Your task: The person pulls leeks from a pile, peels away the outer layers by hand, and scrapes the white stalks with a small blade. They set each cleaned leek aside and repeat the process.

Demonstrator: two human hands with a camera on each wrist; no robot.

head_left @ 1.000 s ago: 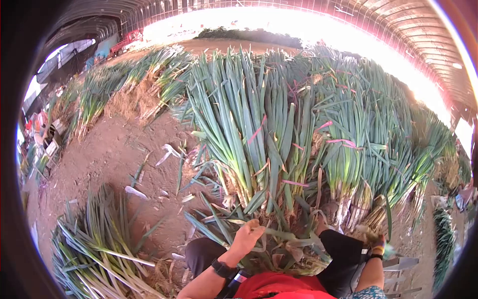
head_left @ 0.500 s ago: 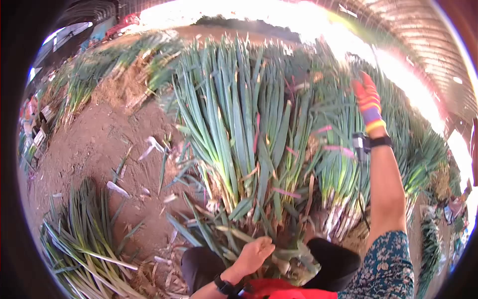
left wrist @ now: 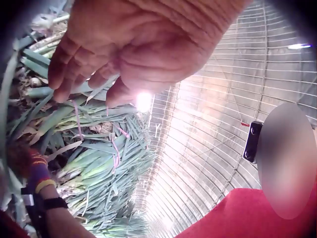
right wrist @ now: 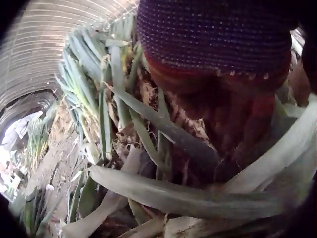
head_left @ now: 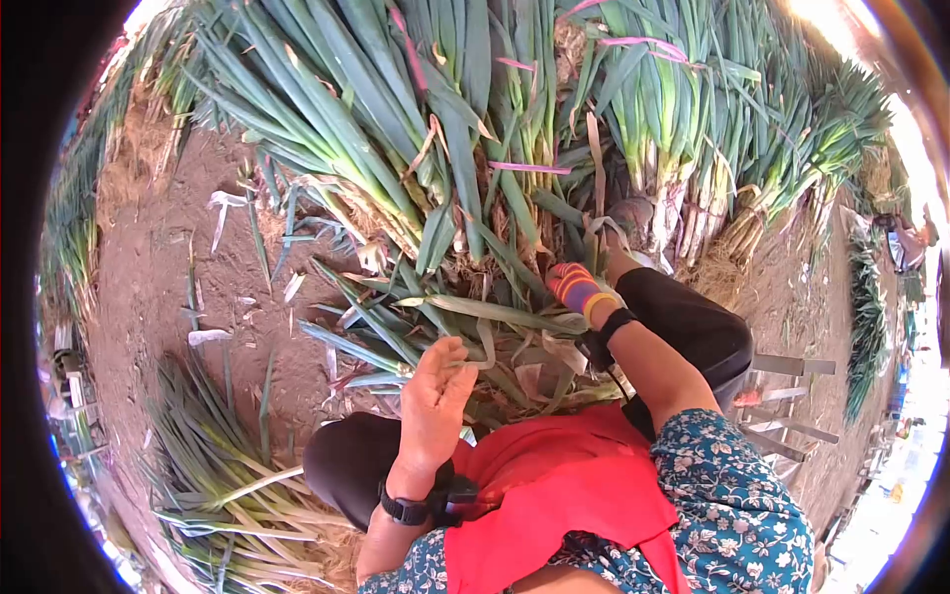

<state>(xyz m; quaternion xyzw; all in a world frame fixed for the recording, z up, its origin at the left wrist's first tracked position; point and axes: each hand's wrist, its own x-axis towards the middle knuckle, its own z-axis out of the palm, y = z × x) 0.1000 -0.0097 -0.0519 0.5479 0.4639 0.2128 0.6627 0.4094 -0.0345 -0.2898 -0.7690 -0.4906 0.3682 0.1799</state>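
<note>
My bare left hand (head_left: 435, 401) is raised over my lap with its fingers loosely bent and nothing in them. In the left wrist view its palm (left wrist: 153, 49) faces the camera. My right hand (head_left: 577, 289), in a striped knit glove, reaches down among the roots and leaves at the foot of the standing green onions (head_left: 386, 109). Shadow hides its fingertips in the right wrist view, where the glove's purple back (right wrist: 213, 39) fills the top; I cannot tell whether they grip anything. One long loose leaf (head_left: 505, 315) lies between the hands.
Upright bundles (head_left: 673, 109) tied with pink ribbon stand along the front and right. Loose green onions (head_left: 228, 475) lie on the soil at left. Leaf scraps (head_left: 226, 203) dot the ground. My bent knees (head_left: 693, 327) flank the leaf heap; metal legs (head_left: 792, 366) jut out at right.
The right hand swung up from my right side over the bundles, then came down among the stems in front. My left hand turned upward, fingers raised. The head view tilted down.
</note>
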